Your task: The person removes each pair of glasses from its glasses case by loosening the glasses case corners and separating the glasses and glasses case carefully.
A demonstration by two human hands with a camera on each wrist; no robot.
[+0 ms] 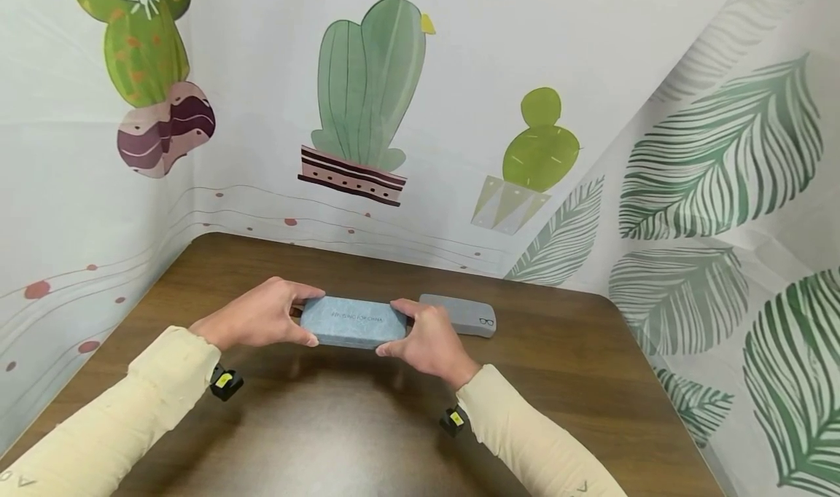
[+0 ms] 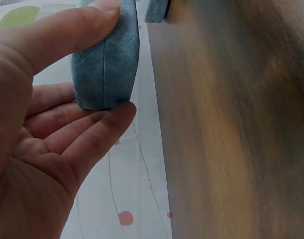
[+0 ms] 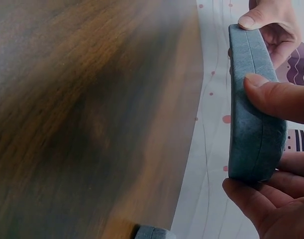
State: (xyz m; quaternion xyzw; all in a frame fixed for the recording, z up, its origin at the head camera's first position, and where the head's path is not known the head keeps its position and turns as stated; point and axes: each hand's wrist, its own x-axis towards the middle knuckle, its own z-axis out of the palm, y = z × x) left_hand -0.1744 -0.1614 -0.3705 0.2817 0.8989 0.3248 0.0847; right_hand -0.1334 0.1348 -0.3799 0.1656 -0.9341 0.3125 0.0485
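Both hands hold a blue glasses case [image 1: 354,322] level above the table, lettering on its top. My left hand [image 1: 265,313] grips the left end, thumb on the near side and fingers at the end and far side. At the other end my right hand [image 1: 429,339] pinches it the same way. In the left wrist view a seam runs along the side of the blue case [image 2: 104,74], which is closed. The right wrist view shows both thumbs pressed on that side of the case [image 3: 253,119]. Behind my right hand lies a grey glasses case [image 1: 469,315] with a small glasses drawing.
The brown wooden table [image 1: 367,417] spreads under both arms. A white cloth [image 1: 256,81] printed with cacti hangs at the back and left, and a leaf-patterned cloth [image 1: 689,293] at the right, close along the table's edges.
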